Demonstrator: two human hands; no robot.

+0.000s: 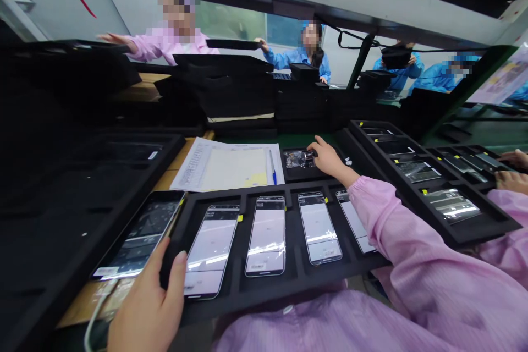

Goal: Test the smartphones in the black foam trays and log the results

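A black foam tray (237,297) holds several phones with lit white screens, among them a phone (266,245) in the middle. At its left end is my left hand (146,300), its thumb and forefinger on either side of the tray's wall. Close to that forefinger lies a dark-screened phone (142,236) with a yellow tab. My right hand (330,160) reaches over the tray to a small black box (297,175). Its fingertips are closed at a small dark piece beside a clear plastic bag (295,158); the piece is too small to name.
Printed sheets (193,168) and a blue pen (273,168) lie behind the tray. At right stands another phone tray (466,231), with a co-worker's hands (511,176) farther right. Black trays (231,88) are stacked at the back. A white cable (95,313) hangs at lower left.
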